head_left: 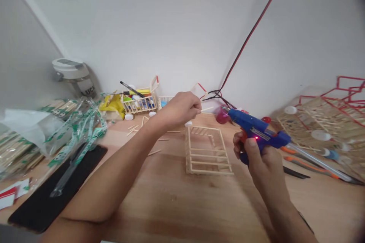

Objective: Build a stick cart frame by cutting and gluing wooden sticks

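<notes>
The left hand (pixel 179 110) has its fingers (pixel 196 107) together, pinching a wooden stick (pixel 207 109) that points right. The right hand (pixel 258 155) clamps a blue glue gun (pixel 253 127) above the worktop (pixel 171 205), nozzle slanting up-left toward the stick.

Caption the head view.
Right hand grips a blue glue gun; left hand pinches a craft stick near a stick frame.

Left hand (pixel 179 110) pinched, right hand (pixel 259 163) clenched, 2 arms reaching forward
The left forearm (pixel 105 182) stretches out long, with the wrist nearly straight and the fingertips (pixel 196 108) pressed together; the right forearm (pixel 288 216) rises from below, with the fingers curled and the thumb (pixel 251 144) on top.
</notes>
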`<state>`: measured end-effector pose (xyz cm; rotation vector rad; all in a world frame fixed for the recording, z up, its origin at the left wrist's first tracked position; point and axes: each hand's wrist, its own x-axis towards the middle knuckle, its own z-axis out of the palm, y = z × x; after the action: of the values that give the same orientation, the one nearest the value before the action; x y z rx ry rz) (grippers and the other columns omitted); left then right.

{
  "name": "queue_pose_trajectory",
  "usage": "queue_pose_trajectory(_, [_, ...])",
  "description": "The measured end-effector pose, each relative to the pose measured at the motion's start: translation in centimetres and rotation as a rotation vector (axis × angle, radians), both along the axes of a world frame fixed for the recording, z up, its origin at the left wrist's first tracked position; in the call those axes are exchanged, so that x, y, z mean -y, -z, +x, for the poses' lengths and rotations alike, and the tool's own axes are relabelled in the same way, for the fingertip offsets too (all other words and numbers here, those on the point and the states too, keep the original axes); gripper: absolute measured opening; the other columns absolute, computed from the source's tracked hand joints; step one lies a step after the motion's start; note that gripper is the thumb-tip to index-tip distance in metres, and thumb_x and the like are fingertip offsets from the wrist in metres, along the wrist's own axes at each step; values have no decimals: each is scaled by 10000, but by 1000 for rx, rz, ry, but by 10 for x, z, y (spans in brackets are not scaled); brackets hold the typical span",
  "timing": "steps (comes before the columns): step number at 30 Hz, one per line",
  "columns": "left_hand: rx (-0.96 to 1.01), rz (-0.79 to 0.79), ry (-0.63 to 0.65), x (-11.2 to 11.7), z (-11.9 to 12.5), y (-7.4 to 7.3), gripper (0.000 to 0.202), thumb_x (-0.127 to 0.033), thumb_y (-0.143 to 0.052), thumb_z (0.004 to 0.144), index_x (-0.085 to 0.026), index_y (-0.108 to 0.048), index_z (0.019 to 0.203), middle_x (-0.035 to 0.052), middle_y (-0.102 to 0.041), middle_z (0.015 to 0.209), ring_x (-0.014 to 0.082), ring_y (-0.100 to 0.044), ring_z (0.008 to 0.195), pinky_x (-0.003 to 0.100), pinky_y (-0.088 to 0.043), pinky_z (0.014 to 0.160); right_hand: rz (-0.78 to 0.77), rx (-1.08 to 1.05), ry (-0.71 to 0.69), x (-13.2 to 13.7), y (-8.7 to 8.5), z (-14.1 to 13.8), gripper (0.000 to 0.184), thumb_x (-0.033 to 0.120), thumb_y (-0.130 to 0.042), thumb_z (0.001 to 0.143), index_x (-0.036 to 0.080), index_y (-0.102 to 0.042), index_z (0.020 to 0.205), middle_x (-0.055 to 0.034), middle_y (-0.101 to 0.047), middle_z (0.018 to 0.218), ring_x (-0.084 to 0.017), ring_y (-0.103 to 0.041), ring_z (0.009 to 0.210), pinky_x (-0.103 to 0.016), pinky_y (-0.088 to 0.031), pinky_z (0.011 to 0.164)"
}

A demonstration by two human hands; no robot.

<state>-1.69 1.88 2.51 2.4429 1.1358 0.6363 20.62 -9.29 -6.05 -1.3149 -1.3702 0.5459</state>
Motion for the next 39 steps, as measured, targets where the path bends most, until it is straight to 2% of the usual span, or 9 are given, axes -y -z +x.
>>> queue_pose_trajectory(6, [73, -128, 72, 1, 1, 2, 176, -138, -564, 835, -125, -710, 737, 4, -679, 658, 96, -564, 630, 223, -355, 615, -75, -10, -38, 1, 2, 5, 403, 579, -536, 917, 184, -615, 916, -20, -577, 682, -138, -532, 576, -261, -468, 520])
queue_pose_trajectory(14, [115, -213, 121, 0, 2, 1, 204, -167, -563, 864, -118, -707, 728, 8, -694, 661, 82, -555, 614, 213, -359, 608, -77, -58, -63, 0, 2, 3, 349, 534, -547, 929, 186, -581, 926, -15, -548, 778, -106, -474, 561, -253, -425, 478])
queue_pose_trajectory(23, [115, -211, 132, 0, 2, 1, 200, -169, -569, 855, -121, -712, 724, 27, -718, 685, 94, -589, 627, 220, -389, 623, -83, -68, -77, 0, 1, 0, 336, 515, -558, 925, 180, -572, 901, 10, -502, 704, -100, -456, 528, -258, -410, 461])
queue_pose_trajectory(32, [124, -200, 142, 2, 1, 1, 177, -165, -584, 831, -123, -718, 723, 32, -720, 694, 96, -592, 634, 222, -390, 618, -92, -23, -13, 0, 2, 0, 354, 540, -555, 917, 189, -576, 875, 22, -495, 649, -107, -457, 521, -263, -395, 464])
queue_pose_trajectory(39, [123, -184, 138, 1, -1, 2, 169, -167, -583, 821, -125, -717, 727, 18, -715, 681, 97, -591, 632, 224, -386, 600, -92, -66, -30, 1, 2, 0, 345, 544, -565, 909, 198, -570, 912, 22, -497, 665, -111, -451, 529, -261, -391, 454])
